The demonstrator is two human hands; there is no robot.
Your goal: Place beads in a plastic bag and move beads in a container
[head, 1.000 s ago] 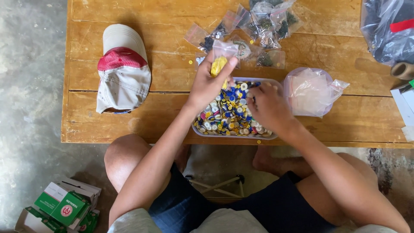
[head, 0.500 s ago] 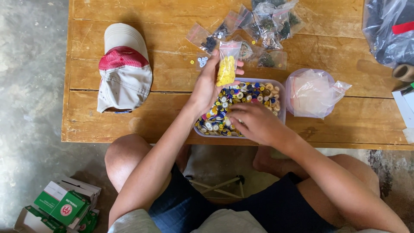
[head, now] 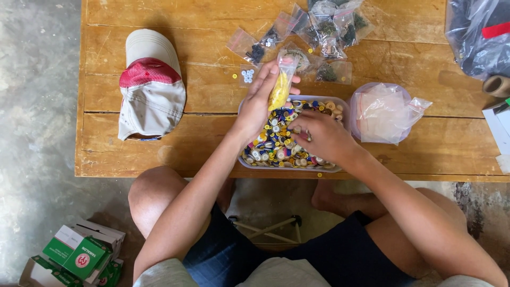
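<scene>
A clear plastic tray (head: 245,162) full of mixed coloured buttons (head: 271,144) sits near the front edge of a wooden table (head: 404,159). My left hand (head: 261,101) holds a small clear bag of yellow buttons (head: 280,87) upright above the tray's far left corner. Over the middle of the tray, my right hand (head: 321,135) reaches down into the buttons with its fingers pinched together; whether it holds a button is hidden.
A white and red cap (head: 151,85) lies at the table's left. Several small bags of sorted buttons (head: 324,32) lie behind the tray. A bundle of empty clear bags (head: 385,111) sits to its right. Green boxes (head: 79,255) stand on the floor.
My left hand raised the yellow bag and has tilted it slightly. My right hand dropped from the bag's side down into the tray's buttons.
</scene>
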